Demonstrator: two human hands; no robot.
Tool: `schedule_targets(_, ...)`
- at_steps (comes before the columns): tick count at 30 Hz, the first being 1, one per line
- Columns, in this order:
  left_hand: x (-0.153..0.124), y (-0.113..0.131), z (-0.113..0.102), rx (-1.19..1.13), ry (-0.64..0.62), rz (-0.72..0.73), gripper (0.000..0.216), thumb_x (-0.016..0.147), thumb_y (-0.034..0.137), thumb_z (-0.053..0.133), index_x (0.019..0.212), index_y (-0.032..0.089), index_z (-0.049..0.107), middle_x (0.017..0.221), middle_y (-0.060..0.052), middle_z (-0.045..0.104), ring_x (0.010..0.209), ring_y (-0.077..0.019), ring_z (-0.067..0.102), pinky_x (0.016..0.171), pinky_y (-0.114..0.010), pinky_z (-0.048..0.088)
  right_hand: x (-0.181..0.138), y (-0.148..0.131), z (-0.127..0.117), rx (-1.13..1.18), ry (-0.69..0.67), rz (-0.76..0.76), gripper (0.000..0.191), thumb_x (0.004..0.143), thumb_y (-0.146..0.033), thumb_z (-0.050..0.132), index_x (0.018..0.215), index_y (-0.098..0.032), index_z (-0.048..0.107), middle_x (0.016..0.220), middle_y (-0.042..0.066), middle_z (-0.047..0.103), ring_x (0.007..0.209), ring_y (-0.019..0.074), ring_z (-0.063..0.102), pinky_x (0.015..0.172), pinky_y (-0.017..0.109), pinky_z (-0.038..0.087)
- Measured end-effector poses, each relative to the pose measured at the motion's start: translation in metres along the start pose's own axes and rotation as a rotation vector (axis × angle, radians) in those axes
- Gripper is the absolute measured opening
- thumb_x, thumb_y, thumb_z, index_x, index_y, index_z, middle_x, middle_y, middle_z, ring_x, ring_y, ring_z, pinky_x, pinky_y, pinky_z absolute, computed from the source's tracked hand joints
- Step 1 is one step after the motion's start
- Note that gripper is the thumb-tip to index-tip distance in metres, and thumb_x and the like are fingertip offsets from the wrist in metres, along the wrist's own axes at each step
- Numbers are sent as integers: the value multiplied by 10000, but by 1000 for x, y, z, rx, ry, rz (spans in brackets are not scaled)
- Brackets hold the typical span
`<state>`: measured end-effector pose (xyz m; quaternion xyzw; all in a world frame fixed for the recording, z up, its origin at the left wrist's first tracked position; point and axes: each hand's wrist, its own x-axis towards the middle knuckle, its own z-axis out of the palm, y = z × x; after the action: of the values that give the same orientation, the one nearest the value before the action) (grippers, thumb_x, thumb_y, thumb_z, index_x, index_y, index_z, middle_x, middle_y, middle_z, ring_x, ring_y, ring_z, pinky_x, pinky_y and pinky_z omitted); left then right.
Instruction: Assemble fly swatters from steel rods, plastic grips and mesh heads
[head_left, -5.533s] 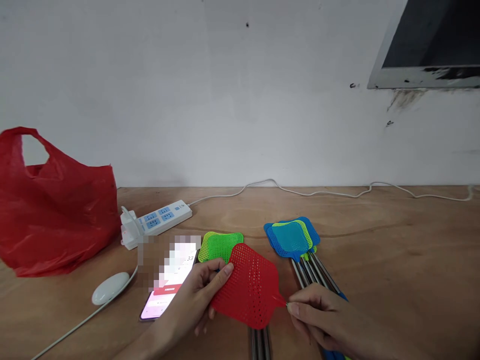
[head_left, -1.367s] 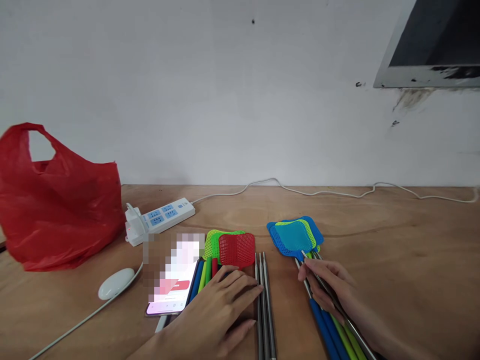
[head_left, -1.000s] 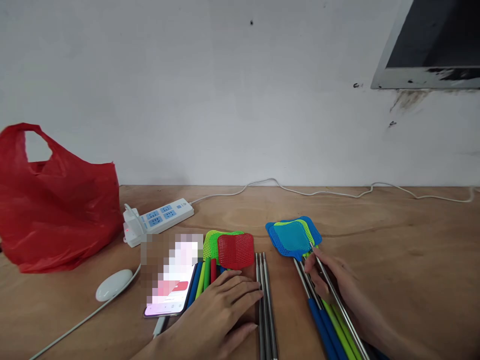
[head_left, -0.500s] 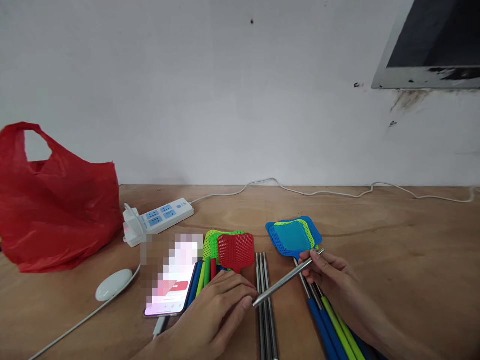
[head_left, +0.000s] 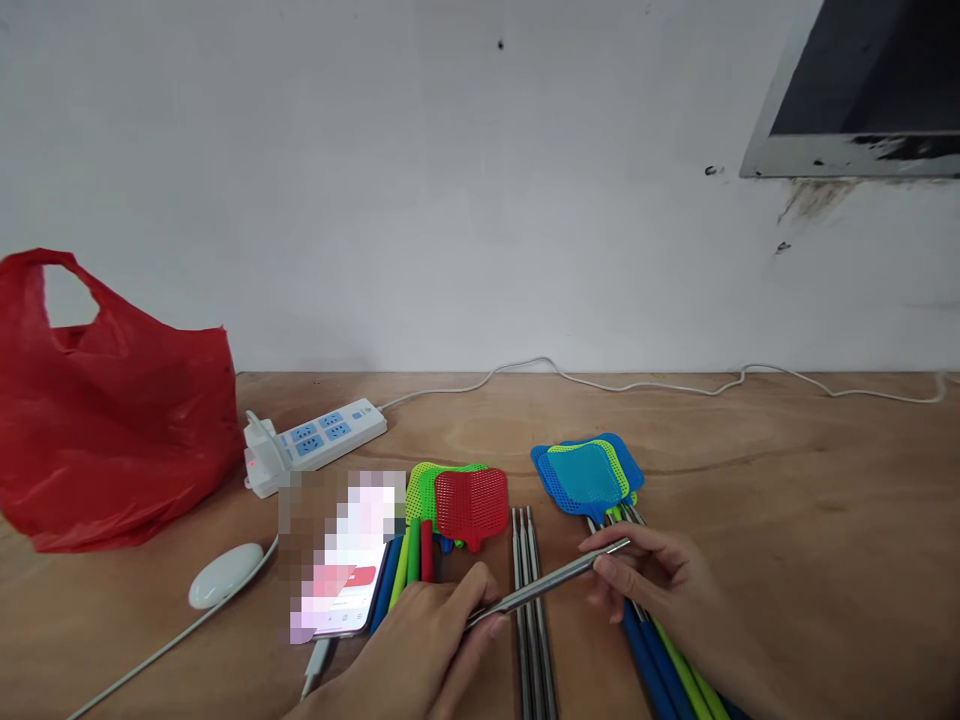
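Note:
A metal tube (head_left: 551,580) is held slantwise above the table between both hands. My left hand (head_left: 439,630) pinches its near end between thumb and fingers. My right hand (head_left: 652,580) grips the far end, thumb on one side and fingers on the other. Beneath the tube lie several thin metal rods (head_left: 531,630) side by side. To the left are loose fly swatter heads, the red one (head_left: 471,502) on top of green ones, with coloured handle grips (head_left: 415,550) beside them. Under my right hand lie fly swatters with blue and yellow-green heads (head_left: 587,475) and grips (head_left: 651,650).
A phone (head_left: 349,590) with a lit, partly blurred screen lies left of the grips. Farther left are a white mouse-shaped device (head_left: 226,575), a power strip (head_left: 330,435) and a red plastic bag (head_left: 120,420). A white cable (head_left: 600,383) runs along the wall.
My left hand has taken hold of the tube's near end. My right hand has lowered slightly, and the tube lies at a flatter slant.

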<state>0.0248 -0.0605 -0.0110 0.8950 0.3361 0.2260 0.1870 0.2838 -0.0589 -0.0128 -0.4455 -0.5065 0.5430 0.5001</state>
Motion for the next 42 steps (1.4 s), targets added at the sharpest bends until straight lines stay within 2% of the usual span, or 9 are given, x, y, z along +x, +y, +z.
schedule_targets(5,-4,4,-2,119,-64,-3,212,1075,341,239,997,260,420,822,-6,675,652,-205,632,591,-275,410,-7,-4,5,-91,-54,108,557,781,-715,622,613,-185,590,471,11,620,384,114,546,383,208,431)
schedule_targets(9,-4,9,-2,212,-61,23,278,1091,350,174,965,251,401,773,-3,675,607,-203,628,559,-271,399,-10,-6,8,-156,-120,240,661,728,-829,545,520,-205,483,359,-41,457,295,74,381,314,191,294)
schedule_targets(15,-6,16,1,263,-48,19,369,1091,358,106,959,241,431,723,-15,664,588,-222,622,554,-289,405,-8,-2,2,-145,-129,196,616,781,-760,572,526,-208,470,376,-77,373,320,61,291,337,203,199)
schedule_targets(21,-2,16,-5,86,-168,-144,400,1076,436,182,892,244,482,722,1,616,635,-206,593,588,-285,394,-3,-6,-4,-160,-162,172,630,820,-731,548,480,-206,476,329,-78,328,300,55,226,367,244,127)
schedule_targets(26,5,18,-16,-122,-239,-330,437,1060,523,257,841,235,501,798,24,562,807,-188,567,733,-277,413,-2,-10,-2,-178,-205,156,641,789,-775,536,491,-210,481,317,-76,347,291,56,242,355,230,152)
schedule_targets(30,8,23,-22,-248,-252,-393,465,1042,566,279,782,225,459,789,36,524,812,-176,539,745,-265,413,2,-6,-5,-211,-240,124,617,834,-748,498,551,-200,520,344,-45,448,293,67,296,350,219,183)
schedule_targets(33,9,24,-23,-186,-245,-352,425,1052,507,274,774,226,432,759,30,516,755,-180,534,689,-271,394,5,-3,-10,-219,-287,90,594,867,-711,489,583,-192,543,381,-29,491,314,78,353,357,215,230)
schedule_targets(38,7,16,-24,-9,-204,-130,254,1055,309,270,951,233,488,807,1,610,702,-199,593,603,-285,356,2,-2,-14,-251,-409,69,534,897,-657,503,717,-167,614,476,-22,542,383,89,410,403,214,302)
schedule_targets(42,6,18,-24,203,-253,-77,177,1043,226,341,960,226,497,865,-23,680,708,-223,646,566,-296,340,-6,-5,-10,-442,-516,59,528,952,-631,417,857,-171,660,498,-36,541,413,105,422,462,238,368)
